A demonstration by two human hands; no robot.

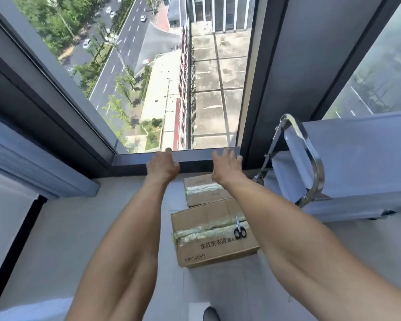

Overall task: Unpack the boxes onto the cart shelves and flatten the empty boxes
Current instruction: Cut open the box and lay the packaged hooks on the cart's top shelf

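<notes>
Reaching both arms forward toward the window sill (pixel 130 159). Left hand (pixel 163 166) released, fingers loosely bent, holding nothing, over the sill edge. Right hand (pixel 226 169) released too, fingers spread, hovering above the far box (pixel 205 193). Near box (pixel 212 235) on the floor (pixel 79 228), taped shut, touching the far box, also taped. Scissors (pixel 239 228) lying on the near box top, right side. Cart (pixel 310 172) with chrome handle at right, just beside the boxes.

floor: pale tiles (pixel 63 239) | window (pixel 171 77): tall, dark-framed, daylight
</notes>
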